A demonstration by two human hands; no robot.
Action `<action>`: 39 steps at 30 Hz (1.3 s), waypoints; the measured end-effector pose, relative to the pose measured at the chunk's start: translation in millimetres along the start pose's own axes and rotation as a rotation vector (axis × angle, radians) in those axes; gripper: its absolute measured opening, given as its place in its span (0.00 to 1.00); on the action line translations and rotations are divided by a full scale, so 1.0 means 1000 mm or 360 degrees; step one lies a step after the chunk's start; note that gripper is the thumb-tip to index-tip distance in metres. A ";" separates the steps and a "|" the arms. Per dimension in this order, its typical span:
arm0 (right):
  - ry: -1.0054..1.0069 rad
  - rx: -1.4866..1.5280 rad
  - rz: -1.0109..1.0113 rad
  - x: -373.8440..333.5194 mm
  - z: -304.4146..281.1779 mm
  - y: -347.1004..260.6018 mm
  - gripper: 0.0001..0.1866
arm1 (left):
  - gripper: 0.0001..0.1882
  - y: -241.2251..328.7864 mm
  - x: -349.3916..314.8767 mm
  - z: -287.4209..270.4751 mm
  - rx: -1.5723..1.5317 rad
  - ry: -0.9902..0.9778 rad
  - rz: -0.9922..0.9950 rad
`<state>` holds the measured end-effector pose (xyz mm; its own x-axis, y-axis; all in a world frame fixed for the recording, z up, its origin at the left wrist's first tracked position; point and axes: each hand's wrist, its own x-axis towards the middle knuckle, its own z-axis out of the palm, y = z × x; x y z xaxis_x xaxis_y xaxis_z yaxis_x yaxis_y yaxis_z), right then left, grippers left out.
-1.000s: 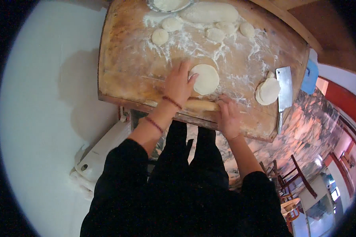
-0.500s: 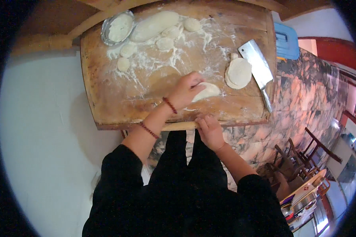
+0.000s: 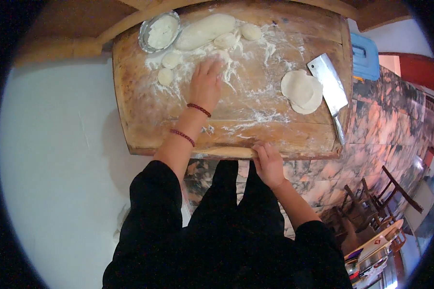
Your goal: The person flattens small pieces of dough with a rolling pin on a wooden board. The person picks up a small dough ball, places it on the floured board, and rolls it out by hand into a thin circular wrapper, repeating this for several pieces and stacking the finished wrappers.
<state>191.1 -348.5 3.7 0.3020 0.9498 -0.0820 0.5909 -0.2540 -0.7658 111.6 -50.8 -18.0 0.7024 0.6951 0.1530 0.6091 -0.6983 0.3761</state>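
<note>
My left hand point(image 3: 206, 85) reaches out over the floury middle of the board, palm down with fingers stretched forward. Its fingertips cover the spot just in front of the dough log point(image 3: 206, 32), so what they touch is hidden. At the near edge, my right hand point(image 3: 270, 166) grips one end of a wooden rolling pin point(image 3: 224, 152) that lies along the edge. Small dough pieces point(image 3: 170, 60) sit left of my left hand, and another dough piece point(image 3: 250, 32) lies beyond it. A stack of flat dough rounds point(image 3: 302, 91) rests on the right.
A cleaver point(image 3: 329, 85) lies beside the stack at the board's right side. A metal bowl of flour point(image 3: 160, 32) stands at the far left of the wooden board point(image 3: 154, 130). Beyond the right edge are a blue plastic box point(image 3: 365, 57) and wooden chairs point(image 3: 366, 202).
The dough round that my left hand held near the board's front is gone from there, and the stack looks larger. My left hand has moved forward and left. My right hand keeps the rolling pin.
</note>
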 end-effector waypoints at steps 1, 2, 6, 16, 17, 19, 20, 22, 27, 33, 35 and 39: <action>0.0035 -0.0020 -0.0053 0.000 0.000 0.000 0.20 | 0.24 0.001 -0.009 -0.002 0.0000 0.0004 -0.0011; 0.0028 -0.0022 -0.0055 -0.001 -0.001 0.000 0.20 | 0.23 0.007 -0.023 -0.005 -0.0037 -0.0127 -0.0042; 0.0008 -0.0046 -0.0089 -0.004 0.002 0.002 0.20 | 0.21 0.016 -0.049 -0.019 -0.0538 -0.0189 -0.0342; -0.0085 -0.0102 0.0002 0.003 0.007 -0.004 0.18 | 0.38 0.046 -0.006 0.057 0.0266 0.0015 -0.0406; -0.0096 -0.0101 0.0011 0.005 0.006 -0.004 0.18 | 0.41 0.052 -0.008 0.055 0.0240 -0.0118 -0.0366; -0.0071 0.0026 -0.0027 0.009 0.002 -0.004 0.18 | 0.44 0.061 -0.010 0.050 0.0213 -0.0267 -0.0334; -0.0075 0.0037 -0.0020 0.011 0.002 -0.003 0.18 | 0.46 0.061 -0.009 0.048 0.0247 -0.0268 -0.0272; -0.0068 0.0006 0.0033 0.013 0.004 0.001 0.19 | 0.48 0.059 -0.003 0.047 0.0285 -0.0281 -0.0209; 0.0008 -0.0007 0.0006 0.030 -0.001 -0.005 0.21 | 0.50 0.060 0.005 0.052 0.0234 -0.0203 -0.0183; 0.0096 -0.0022 -0.0042 0.020 -0.003 -0.028 0.22 | 0.32 0.008 0.024 0.043 -0.1320 -0.0195 -0.0414; 0.0102 -0.0026 0.0003 0.010 0.001 -0.029 0.22 | 0.22 -0.005 0.017 0.022 -0.2028 0.0127 -0.0886; 0.0019 -0.0030 -0.0018 -0.001 0.012 -0.030 0.21 | 0.17 -0.029 0.012 0.000 -0.1137 -0.0230 -0.0802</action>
<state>164.1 -339.9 19.2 0.3042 0.9503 -0.0659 0.6082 -0.2470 -0.7543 102.0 -22.4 -26.9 0.4819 0.8291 -0.2835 0.5170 -0.0078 0.8559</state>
